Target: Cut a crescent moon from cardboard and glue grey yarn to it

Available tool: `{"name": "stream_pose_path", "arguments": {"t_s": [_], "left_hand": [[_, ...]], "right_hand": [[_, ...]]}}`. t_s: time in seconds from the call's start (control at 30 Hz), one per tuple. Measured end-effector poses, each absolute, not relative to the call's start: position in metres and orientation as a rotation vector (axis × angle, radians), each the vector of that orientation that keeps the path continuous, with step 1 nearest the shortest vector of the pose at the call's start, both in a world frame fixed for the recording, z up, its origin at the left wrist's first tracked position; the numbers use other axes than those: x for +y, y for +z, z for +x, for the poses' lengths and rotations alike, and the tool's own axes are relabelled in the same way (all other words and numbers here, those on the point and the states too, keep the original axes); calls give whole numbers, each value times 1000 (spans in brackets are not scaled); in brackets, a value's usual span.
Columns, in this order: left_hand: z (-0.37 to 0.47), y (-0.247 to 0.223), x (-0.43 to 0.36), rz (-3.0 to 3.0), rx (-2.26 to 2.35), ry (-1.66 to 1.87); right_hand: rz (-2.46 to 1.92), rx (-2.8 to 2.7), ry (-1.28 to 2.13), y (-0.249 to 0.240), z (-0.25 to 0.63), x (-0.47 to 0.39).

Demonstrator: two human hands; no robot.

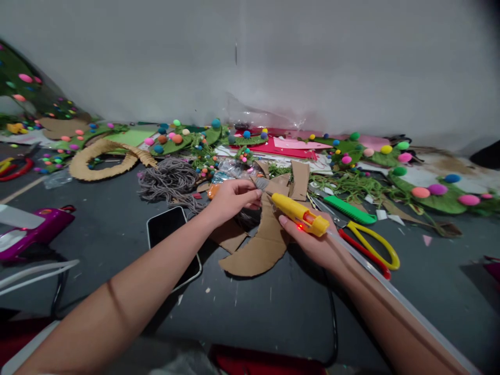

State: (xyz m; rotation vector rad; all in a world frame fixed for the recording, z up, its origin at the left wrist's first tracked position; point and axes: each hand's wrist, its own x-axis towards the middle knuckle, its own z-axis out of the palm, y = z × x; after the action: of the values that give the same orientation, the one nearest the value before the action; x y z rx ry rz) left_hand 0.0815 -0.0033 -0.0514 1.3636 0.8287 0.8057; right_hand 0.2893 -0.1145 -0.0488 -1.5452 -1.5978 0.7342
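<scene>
My right hand (308, 237) is wrapped round a yellow glue gun (299, 212) with a red light lit and a long clear glue stick running out of its back. The gun's nozzle points at grey yarn (262, 183) wound on the upper end of a curved cardboard piece (260, 250). At that end my left hand (234, 198) has thumb and fingers pinched together at the yarn. The cardboard curve lies between the hands, its pointed tip towards me.
Tangled grey yarn (167, 179) and a phone (167, 229) lie left of centre. Scissors (371, 247) and a green cutter (349, 209) are at the right. Beyond sits a twine-wrapped ring (99, 169); a purple glue gun (42, 234) is far left. Leaves with pompoms line the wall.
</scene>
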Motion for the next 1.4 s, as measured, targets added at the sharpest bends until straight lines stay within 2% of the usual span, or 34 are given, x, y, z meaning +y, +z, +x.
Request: {"name": "stream_pose_path", "arguments": {"t_s": [0.77,1.4], "left_hand": [[83,-54,-3,1424,849,819],[85,-50,-6,1389,862,805]], "right_hand": [[-1576,-1513,915,-43,287,-116],[-1552,-1338,820,-44,296,-114]]}}
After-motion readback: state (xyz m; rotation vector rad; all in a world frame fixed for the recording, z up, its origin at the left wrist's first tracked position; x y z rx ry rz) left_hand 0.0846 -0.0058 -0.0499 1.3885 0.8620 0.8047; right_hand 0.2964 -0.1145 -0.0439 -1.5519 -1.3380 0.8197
